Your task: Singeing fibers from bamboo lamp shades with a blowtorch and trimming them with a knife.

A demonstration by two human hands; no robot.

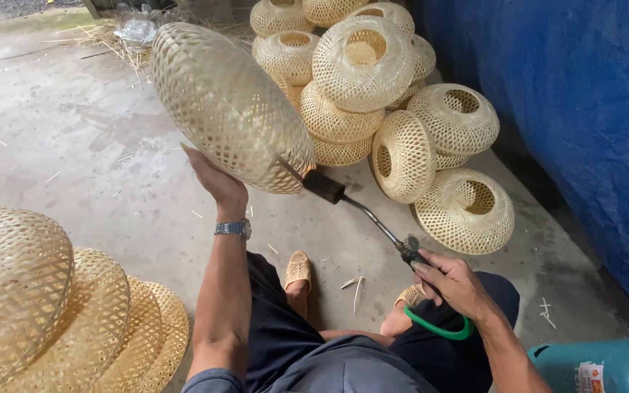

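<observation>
Concrete floor [74,138] fills the yard where a seated person works among woven bamboo lampshades, with a blue tarpaulin [584,109] hanging along the floor's right edge. Finished shades [373,73], round and open at the top, lie heaped at the far right corner against the tarpaulin, while a stack of domed shades [45,306] rests at the near left edge.

Raised above the middle of the floor is a single bamboo shade [231,105], tilted with its rounded side toward the camera. The left hand [216,182], a wristwatch [233,228] on its wrist, props the shade from below at its lower rim, fingers spread against the weave rather than wrapped around it. The right hand [449,280] is closed around the valve end of a gas torch [358,207], whose dark nozzle sits just beside the shade's lower right edge, almost touching. A green hose [438,329] loops under that hand toward a teal gas cylinder [606,364] at the near right corner.

Singeing of stray fibres off the weave appears to be the step in hand; no flame can be made out. The next move likely calls for turning the shade on the left palm while keeping the nozzle close but clear of the bamboo. Splinters [354,287] lie by the sandalled feet [298,271].
</observation>
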